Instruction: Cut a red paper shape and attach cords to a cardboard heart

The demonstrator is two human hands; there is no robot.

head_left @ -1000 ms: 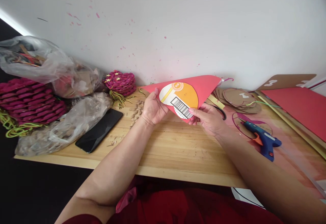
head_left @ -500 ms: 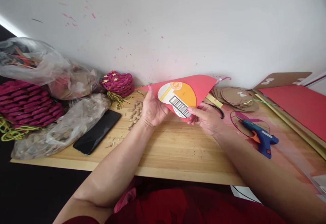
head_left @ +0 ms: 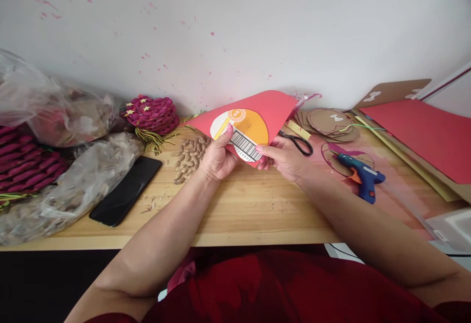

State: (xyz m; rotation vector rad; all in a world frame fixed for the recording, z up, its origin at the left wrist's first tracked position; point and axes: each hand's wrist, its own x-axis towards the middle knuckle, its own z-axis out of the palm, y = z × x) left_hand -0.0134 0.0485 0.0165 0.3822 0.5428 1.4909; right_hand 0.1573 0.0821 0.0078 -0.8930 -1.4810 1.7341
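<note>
Now L hand (head_left: 217,159) & R hand (head_left: 281,159) both pinch red paper (head_left: 272,110) w/ barcode label (head_left: 243,144), held tilted above table (head_left: 243,205), peanuts (head_left: 189,154) just left, scissors (head_left: 296,141) & glue gun (head_left: 358,178) to right, phone (head_left: 125,190) far left.

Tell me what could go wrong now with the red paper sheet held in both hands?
The red paper sheet with the round barcode label may crease or tear, since the left hand and right hand pinch only its lower part. Lowered, it may scatter the loose peanuts or catch the black-handled scissors.
</note>
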